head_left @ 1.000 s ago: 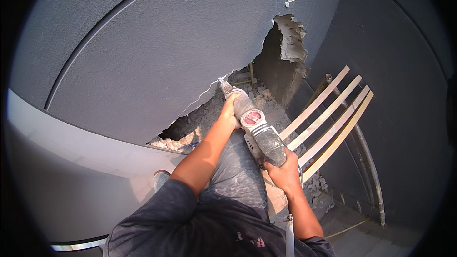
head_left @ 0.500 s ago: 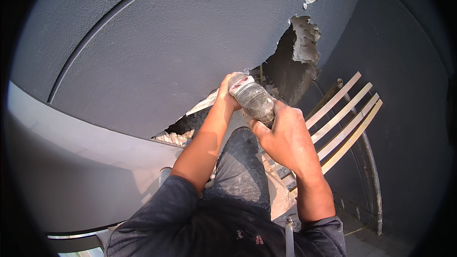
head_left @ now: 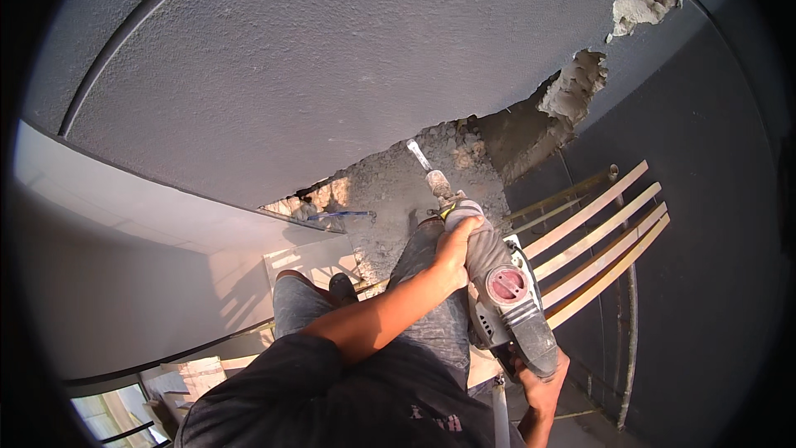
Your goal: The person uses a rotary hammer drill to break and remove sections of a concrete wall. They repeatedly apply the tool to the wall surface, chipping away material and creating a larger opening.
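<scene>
A dusty grey demolition hammer (head_left: 485, 257) with a round red cap on its side lies slantwise in front of my body. My left hand (head_left: 458, 247) is wrapped round its front barrel, near the collar. The rear end is gripped by my right hand (head_left: 544, 377), its fingers partly hidden by the housing. A bright chisel bit (head_left: 420, 155) points up and left from the tool, over the rubble (head_left: 390, 191) and close below the broken lower edge of the grey wall (head_left: 315, 75). Whether its tip touches anything, I cannot tell.
Broken openings with a rough pale edge (head_left: 574, 87) run up the wall at the right. Several wooden slats (head_left: 593, 211) stick out beside a metal pole (head_left: 628, 340). A blue rod (head_left: 342, 214) lies by the rubble. My legs (head_left: 427, 282) stand just beneath the tool.
The hammer has come back from the wall's broken edge toward my body and swung so its side and bit show. My right hand has moved down and right. The view has shifted.
</scene>
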Tool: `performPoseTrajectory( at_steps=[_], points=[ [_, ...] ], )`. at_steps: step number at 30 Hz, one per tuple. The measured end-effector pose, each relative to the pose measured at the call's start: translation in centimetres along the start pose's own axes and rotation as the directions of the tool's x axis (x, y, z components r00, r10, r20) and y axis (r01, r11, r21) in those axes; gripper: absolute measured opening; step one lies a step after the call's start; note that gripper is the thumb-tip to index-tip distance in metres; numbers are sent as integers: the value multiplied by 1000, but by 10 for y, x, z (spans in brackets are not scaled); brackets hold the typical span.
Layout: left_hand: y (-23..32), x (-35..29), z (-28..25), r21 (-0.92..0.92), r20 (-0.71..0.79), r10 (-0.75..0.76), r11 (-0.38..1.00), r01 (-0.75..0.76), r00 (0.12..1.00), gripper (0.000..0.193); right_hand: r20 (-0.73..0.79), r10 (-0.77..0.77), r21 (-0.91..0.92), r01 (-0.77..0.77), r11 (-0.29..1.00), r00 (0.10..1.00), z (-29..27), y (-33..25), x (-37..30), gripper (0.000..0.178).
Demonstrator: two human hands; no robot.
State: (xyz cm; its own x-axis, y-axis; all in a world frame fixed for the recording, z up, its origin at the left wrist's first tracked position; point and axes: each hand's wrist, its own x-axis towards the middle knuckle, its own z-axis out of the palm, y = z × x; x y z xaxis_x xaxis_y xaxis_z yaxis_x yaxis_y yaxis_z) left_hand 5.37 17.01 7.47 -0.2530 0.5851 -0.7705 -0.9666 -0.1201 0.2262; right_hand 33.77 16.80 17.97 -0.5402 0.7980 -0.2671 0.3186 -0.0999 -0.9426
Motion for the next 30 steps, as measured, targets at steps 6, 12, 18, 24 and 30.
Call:
performPoseTrajectory(
  at_steps=[6, 12, 18, 24, 30],
  points=[
    [-15, -17, 7, 101, -26, 188, 978, -185, 982, 38, 10, 68, 58, -68, 996, 998, -3, 7, -19, 24],
    [-3, -32, 20, 66, -39, 201, 978, -198, 979, 32, 5, 3, 82, -3, 997, 1000, -5, 7, -5, 21],
    [11, -40, 27, 65, -18, 252, 966, -250, 968, 32, 60, 43, 148, -51, 988, 997, -3, -36, -4, 21],
    [23, -54, 28, 67, -45, 255, 966, -252, 966, 45, 62, 114, 235, -125, 964, 992, 13, -59, -12, 30],
    [0, -18, 16, 233, -61, 369, 909, -346, 927, 32, -66, 104, 371, -73, 926, 992, 22, -28, -15, 33]
  ],
)
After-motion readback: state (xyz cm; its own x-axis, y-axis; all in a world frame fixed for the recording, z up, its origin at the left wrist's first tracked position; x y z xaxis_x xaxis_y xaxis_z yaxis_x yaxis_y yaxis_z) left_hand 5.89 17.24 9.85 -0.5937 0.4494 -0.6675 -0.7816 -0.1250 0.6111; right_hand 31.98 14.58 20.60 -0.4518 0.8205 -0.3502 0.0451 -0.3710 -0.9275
